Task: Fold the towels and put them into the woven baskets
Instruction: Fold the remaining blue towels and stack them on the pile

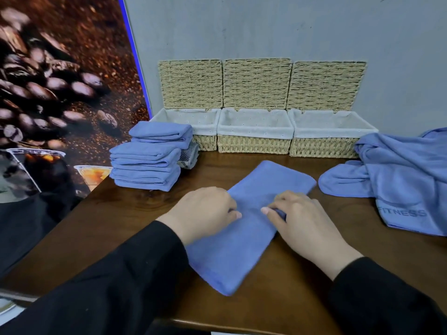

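Two hands, left hand (205, 211) and right hand (302, 218), pinch the middle of the half-folded blue towel (246, 228) on the near counter (125, 218), probably to double it before it goes into the far baskets (254, 143).

Both hands on the folded towel (244, 228) mid-table: left hand (205, 211) at its left edge, right hand (302, 221) at its right edge, the two thumbs nearly meeting over the cloth. Beyond the fingers, three baskets (254, 141) sit side by side against the wall (266, 27), lids (256, 83) upright behind them. Left of the left fingers and farther back, a stack of folded towels (147, 165) just before the leftmost basket. Right of the right fingers, a loose heap of towels (399, 175) on the table (108, 226)
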The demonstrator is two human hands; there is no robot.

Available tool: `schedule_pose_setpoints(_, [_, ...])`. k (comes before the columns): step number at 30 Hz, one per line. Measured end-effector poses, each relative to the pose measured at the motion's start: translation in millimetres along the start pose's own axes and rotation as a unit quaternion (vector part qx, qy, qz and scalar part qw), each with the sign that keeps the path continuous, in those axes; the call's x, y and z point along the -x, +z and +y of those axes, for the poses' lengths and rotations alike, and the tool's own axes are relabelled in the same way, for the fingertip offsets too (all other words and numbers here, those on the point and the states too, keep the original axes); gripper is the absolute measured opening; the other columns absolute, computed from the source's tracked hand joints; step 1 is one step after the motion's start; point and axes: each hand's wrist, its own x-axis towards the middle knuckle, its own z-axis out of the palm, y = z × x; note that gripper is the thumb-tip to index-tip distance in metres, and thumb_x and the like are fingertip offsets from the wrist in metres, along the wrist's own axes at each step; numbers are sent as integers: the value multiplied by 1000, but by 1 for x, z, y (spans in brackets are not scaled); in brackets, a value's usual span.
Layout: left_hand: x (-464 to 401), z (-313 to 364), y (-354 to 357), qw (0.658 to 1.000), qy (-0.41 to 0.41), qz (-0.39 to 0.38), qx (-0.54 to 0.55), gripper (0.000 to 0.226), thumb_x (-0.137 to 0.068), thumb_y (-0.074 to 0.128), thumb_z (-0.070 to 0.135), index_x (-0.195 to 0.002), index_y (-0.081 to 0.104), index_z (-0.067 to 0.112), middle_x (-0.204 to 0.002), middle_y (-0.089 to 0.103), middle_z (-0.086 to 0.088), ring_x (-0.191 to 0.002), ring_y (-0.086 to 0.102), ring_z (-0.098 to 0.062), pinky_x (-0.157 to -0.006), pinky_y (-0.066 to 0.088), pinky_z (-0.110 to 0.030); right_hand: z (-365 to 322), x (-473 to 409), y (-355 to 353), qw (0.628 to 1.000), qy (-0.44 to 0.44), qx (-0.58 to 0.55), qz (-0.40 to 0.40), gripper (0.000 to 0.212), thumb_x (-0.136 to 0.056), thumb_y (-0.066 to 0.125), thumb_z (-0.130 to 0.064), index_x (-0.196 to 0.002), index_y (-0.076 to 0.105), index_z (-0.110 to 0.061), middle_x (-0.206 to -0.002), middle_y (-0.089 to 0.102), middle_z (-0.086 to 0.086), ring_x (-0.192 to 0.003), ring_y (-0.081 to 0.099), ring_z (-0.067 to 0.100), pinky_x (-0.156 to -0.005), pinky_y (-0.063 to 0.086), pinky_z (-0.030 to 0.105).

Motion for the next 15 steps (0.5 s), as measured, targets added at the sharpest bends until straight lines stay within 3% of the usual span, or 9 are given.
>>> schedule_pose_setpoints(2, [-2,-19,2,991,66,6,120,28,-95,59,47,-87,74,24,-82,65,7,-80,59,-8,-71,48,-34,15,-8,4,999,19,-38,-25,37,-100,45,-55,-119,69,-35,-136,57,-15,-128,50,14,-104,38,38])
schedule_pose_setpoints(5, [0,-42,26,971,102,65,208,21,-96,64,42,-111,76,32,-104,63,19,-102,54,1,-91,42,-31,32,-20,5,988,5,-138,-74,36,-103,54,-41,-136,61,-30,-157,40,-16,-146,33,4,-124,21,38])
schedule_pose_setpoints(8, [1,-46,48,978,69,66,185,42,-95,46,64,-128,64,45,-144,47,25,-138,34,3,-113,27,-40,46,-35,9,983,-9,-160,-86,34,-104,53,-37,-136,61,-32,-158,36,-20,-146,32,2,-127,13,40])
schedule_pose_setpoints(10, [-1,-44,49,982,45,76,164,51,-92,35,68,-129,63,46,-150,43,26,-143,29,4,-117,24,-43,49,-41,11,985,-6,-158,-71,33,-103,56,-38,-134,63,-31,-158,38,-19,-149,29,3,-126,15,41])
schedule_pose_setpoints(12, [0,-41,45,982,45,85,163,54,-93,32,68,-130,63,44,-153,40,26,-144,27,5,-119,21,-40,48,-40,10,984,-22,-176,-18,30,-99,61,-37,-127,67,-27,-150,48,-18,-146,36,7,-120,27,36])
schedule_pose_setpoints(15, [5,-42,45,983,66,57,160,65,-89,28,81,-136,57,47,-157,33,27,-147,17,10,-121,16,-34,40,-25,-1,973,-95,-209,9,29,-96,60,-42,-115,72,-24,-123,59,-20,-121,55,4,-104,41,30])
